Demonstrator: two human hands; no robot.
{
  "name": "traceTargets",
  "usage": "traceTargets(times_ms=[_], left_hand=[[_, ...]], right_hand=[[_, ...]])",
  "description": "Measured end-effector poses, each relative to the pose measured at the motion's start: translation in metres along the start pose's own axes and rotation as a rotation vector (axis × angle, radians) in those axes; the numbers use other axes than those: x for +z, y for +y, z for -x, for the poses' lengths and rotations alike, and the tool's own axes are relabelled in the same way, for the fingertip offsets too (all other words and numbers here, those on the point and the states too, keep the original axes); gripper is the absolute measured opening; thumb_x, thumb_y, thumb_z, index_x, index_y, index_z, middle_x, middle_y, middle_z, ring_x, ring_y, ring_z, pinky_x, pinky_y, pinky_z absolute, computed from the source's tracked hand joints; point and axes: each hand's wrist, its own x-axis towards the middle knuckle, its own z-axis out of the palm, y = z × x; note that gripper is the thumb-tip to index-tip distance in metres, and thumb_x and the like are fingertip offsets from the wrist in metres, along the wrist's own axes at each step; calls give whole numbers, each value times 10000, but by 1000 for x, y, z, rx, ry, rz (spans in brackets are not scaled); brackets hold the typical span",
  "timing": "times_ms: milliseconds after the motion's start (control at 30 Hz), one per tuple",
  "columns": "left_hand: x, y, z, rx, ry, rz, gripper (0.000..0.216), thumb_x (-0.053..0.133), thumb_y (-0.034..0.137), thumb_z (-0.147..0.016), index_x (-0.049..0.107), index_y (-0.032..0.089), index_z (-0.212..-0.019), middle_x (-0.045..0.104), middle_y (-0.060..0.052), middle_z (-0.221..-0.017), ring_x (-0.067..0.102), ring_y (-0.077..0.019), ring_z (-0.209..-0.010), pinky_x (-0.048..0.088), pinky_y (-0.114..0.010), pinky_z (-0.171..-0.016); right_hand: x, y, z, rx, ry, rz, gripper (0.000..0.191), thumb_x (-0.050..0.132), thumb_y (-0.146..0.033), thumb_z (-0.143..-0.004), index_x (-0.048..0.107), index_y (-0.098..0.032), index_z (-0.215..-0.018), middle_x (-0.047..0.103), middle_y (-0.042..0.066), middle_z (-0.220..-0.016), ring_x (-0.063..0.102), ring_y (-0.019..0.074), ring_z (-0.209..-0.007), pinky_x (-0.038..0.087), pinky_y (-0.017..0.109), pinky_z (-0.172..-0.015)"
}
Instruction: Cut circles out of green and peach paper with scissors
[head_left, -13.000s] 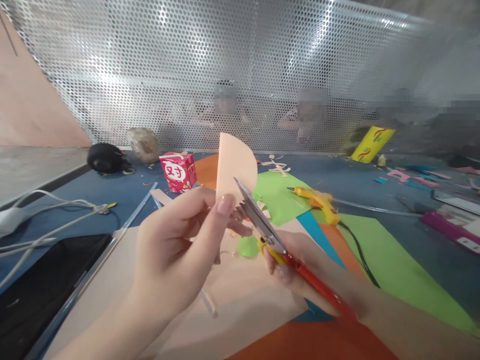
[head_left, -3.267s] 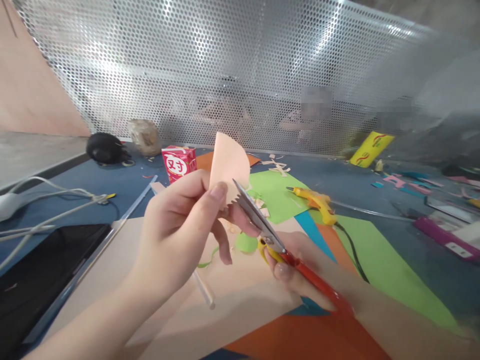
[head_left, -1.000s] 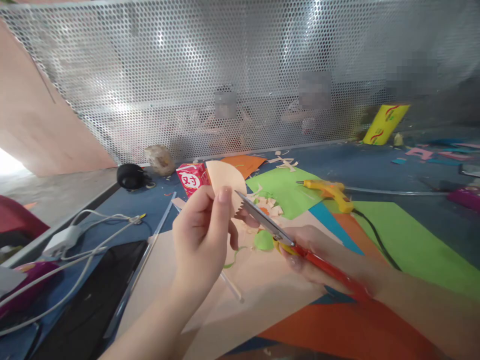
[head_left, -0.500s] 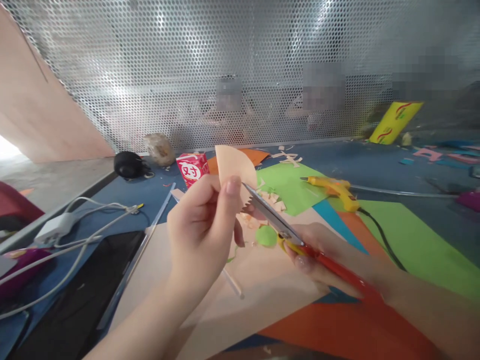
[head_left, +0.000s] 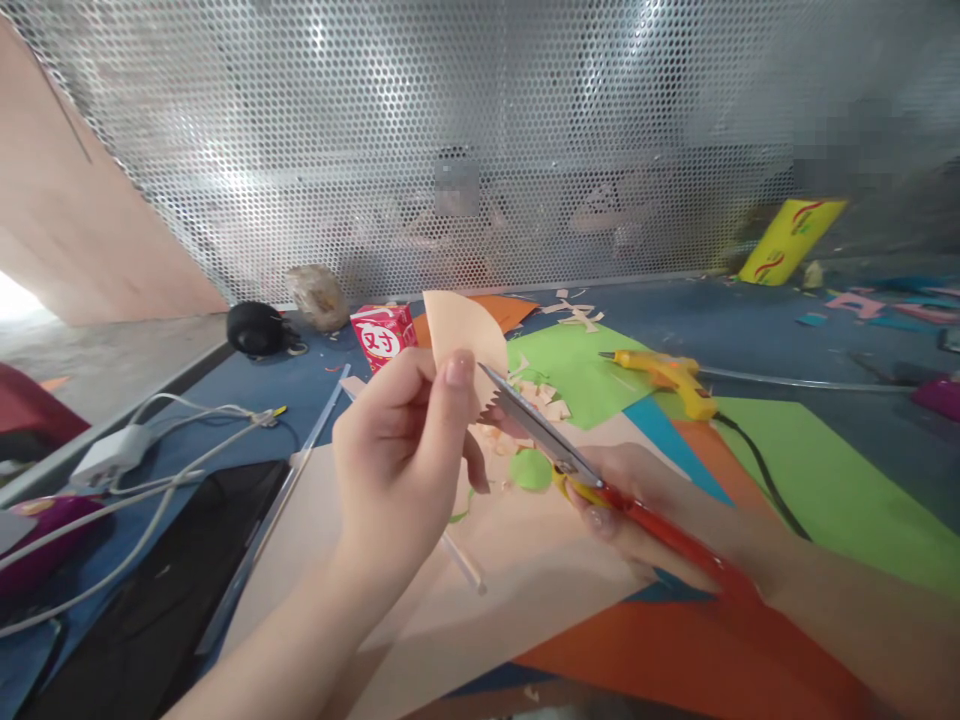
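Between thumb and fingers, my left hand pinches a peach-coloured piece of paper with a curved outer edge. Small notches run along the lower part of that edge. My right hand is closed on a pair of scissors with red and yellow handles. The blades point up and left, their tips at the paper's edge beside my left thumb. Below the blades a round green paper piece and peach scraps lie over larger sheets. My right fingers partly hide the handles.
A yellow glue gun lies on green paper, its dark cord trailing right. A red box stands behind my left hand. White cables and a black flat item lie left. A perforated metal panel closes off the back.
The paper and my left hand have shifted very slightly left, and the scissors with them. Both hands keep their holds.
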Motion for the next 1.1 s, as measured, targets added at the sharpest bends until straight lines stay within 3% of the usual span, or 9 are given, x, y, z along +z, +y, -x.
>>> traceTargets(times_ms=[233,467,633,800,900,1100], left_hand=[[-4,-4,-2,7,-15,-21,347,568,318,-879,512,212,-554,396,58,-520,500,-88,-401,436,-190,-275],[-1,-4,4,-80,-53,27,225,594,195,-827,612,189,-604,526,36,-555,542,-98,-434,434,-189,-309],[-1,-9,5,-139,-120,84,114,642,257,-802,687,188,-724,636,-4,-637,540,-106,-470,442,-193,-334],[-2,-11,5,-170,-134,53,120,664,295,-792,693,184,-759,611,8,-628,518,-85,-455,440,-172,-344],[-2,-11,4,-136,-66,42,95,671,289,-779,693,198,-792,607,3,-731,527,-82,-500,449,-169,-358],[-8,-16,-1,-12,-40,48,165,598,302,-854,613,201,-724,544,18,-708,465,-73,-499,412,-187,-383]], right_hand=[[-2,0,-1,-18,3,50,376,628,-476,-818,386,-202,-729,333,-57,-646,283,98,-553,239,238,-483],[0,-5,-2,-32,71,-9,464,547,-630,-827,389,-207,-720,304,-65,-616,264,77,-488,224,219,-426],[2,-4,-1,-25,28,-46,471,543,-632,-832,370,-212,-709,267,-75,-609,240,59,-454,200,209,-383],[4,1,-1,-39,78,-47,448,515,-622,-848,378,-211,-733,278,-68,-623,253,62,-451,201,214,-373],[5,5,-1,-35,97,-51,469,508,-646,-842,371,-214,-722,310,-73,-589,274,61,-429,213,218,-373],[7,3,0,-23,102,-80,470,480,-666,-845,382,-221,-728,331,-75,-562,275,67,-395,198,233,-367]])
